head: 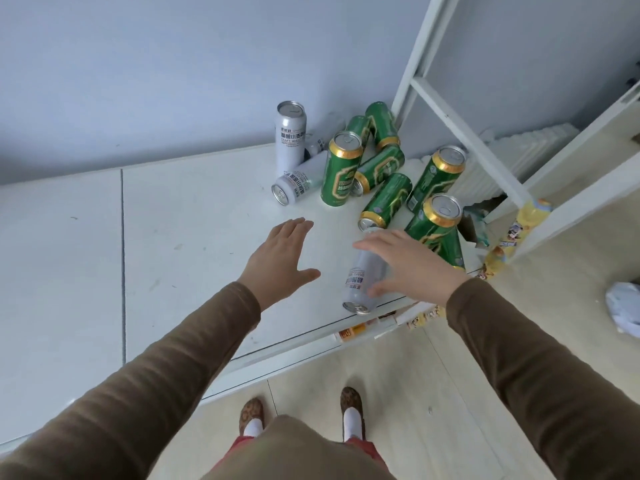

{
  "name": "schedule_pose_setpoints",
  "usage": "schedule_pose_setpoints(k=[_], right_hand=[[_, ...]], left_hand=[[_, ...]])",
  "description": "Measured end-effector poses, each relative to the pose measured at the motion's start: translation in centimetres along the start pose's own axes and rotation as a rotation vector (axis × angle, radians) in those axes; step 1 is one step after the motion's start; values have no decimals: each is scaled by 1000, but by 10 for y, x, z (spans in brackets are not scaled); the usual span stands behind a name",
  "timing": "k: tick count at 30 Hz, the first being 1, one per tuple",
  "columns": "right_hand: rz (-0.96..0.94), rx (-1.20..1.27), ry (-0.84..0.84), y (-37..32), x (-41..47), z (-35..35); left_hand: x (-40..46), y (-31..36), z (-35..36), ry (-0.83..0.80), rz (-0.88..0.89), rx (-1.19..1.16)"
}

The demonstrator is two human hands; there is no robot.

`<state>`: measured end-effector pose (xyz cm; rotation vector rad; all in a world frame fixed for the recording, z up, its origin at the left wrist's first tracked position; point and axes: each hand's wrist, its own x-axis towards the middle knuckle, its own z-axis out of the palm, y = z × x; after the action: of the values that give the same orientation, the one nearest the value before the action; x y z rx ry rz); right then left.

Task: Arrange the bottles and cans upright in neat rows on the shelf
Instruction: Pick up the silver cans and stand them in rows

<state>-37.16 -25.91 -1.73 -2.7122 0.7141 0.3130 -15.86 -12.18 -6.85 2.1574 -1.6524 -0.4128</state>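
Right now both hands are over the white shelf top (194, 237). Left hand (282, 252) hovers flat, fingers straight & spread, holding nothing. Right hand (408, 261) reaches over a silver can (363, 278) lying on its side near the front edge, thumb under it, fingers stretched above; can't tell if it's actually gripped yet. Behind, a jumble of cans by the wall: one white can (291, 136) upright, another white can (298, 183) lying down w/ its top facing fwd. One green can (341, 169) stands upright in the middle; other green cans (384, 199) lean or lie around it. White ladder frame (460, 109) at right.
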Motion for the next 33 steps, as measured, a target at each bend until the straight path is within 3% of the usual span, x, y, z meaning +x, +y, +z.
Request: schedule_pose_setpoints(k=[5,15,24,33], right_hand=[[-250,-194,-174,31,11,6],[-545,-398,-168,49,44,24],[-584,-466,-198,39,68,32],[-527,-271,-116,23,73,38]], left_hand=[[9,22,22,46,-172,-22],[29,20,21,189,-457,-137],[90,-30,20,271,-581,-279],[147,-64,31,252,-644,-429]])
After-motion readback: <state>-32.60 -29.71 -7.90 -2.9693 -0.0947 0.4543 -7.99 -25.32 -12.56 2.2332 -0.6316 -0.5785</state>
